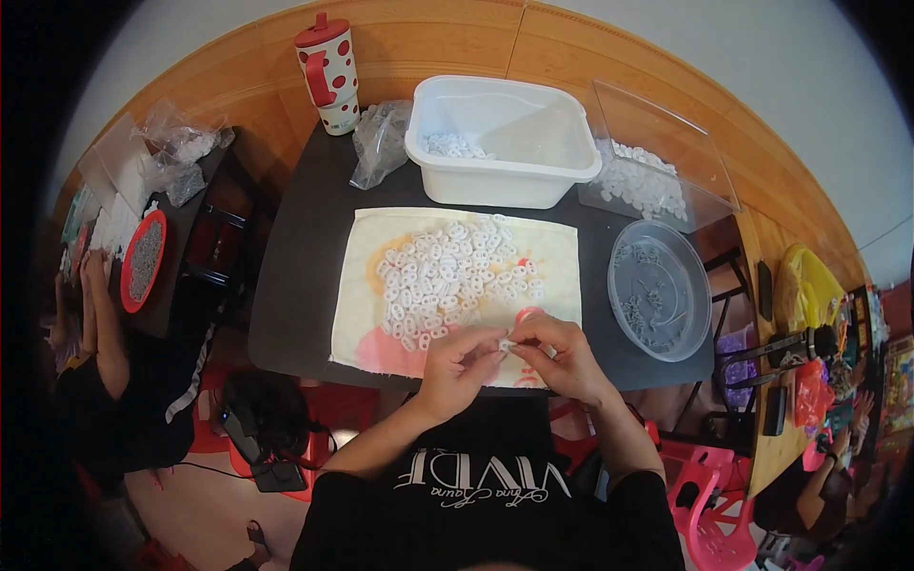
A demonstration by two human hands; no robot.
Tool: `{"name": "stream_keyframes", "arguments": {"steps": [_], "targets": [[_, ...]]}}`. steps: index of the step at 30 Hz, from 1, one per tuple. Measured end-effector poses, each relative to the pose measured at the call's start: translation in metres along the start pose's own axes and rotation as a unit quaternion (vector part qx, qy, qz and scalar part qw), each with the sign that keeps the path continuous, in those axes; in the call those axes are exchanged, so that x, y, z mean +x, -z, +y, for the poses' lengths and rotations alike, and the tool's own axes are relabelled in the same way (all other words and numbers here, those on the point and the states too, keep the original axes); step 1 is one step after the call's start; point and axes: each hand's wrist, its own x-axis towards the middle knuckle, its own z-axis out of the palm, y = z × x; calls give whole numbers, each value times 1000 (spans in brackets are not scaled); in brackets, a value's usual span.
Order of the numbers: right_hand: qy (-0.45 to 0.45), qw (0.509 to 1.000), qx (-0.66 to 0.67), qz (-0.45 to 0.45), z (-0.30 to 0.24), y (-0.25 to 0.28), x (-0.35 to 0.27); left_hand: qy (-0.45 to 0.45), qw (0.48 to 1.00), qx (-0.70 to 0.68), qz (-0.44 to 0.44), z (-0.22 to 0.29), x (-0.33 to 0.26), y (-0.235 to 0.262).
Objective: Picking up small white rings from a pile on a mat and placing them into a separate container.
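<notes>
Over the near edge of a pale yellow cloth [357, 276], my left hand [455, 373] and my right hand [560, 356] meet, fingertips pinched together. Between them is a small white plastic piece [506, 346], mostly covered by the fingers. Just beyond my hands, a heap of white oval pieces with two holes [438, 276] is spread across the cloth. To the right stands a round clear plastic tub [700, 305] with small grey parts [647, 303] scattered on its bottom; their kind is too small to tell.
A white basin [509, 181] holding more white pieces stands behind the cloth. Right of it is a clear box [709, 176] with white round pieces; left are a plastic bag [381, 143] and a dotted tumbler [328, 81]. Another person's hands [95, 271] work at the left table.
</notes>
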Motion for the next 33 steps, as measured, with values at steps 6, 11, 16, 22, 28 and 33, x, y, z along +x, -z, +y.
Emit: {"name": "stream_keyframes", "arguments": {"steps": [6,11,16,22,28,33], "targets": [[31,997,-64,10,13,0,-5,-12,988,154,-20,9,5,-4],[48,994,-102,10,22,-3,-8,-77,959,272,-21,12,10,-9],[66,990,-121,13,24,-5,-7,-102,923,368,-43,16,13,-10],[91,984,-149,22,27,-8,-8,-97,930,352,-39,15,14,-7],[94,983,-156,25,27,-9,-9,-93,930,349,-68,16,15,-2],[119,978,-173,14,28,-7,-9,-96,947,295,-76,17,15,5]]}}
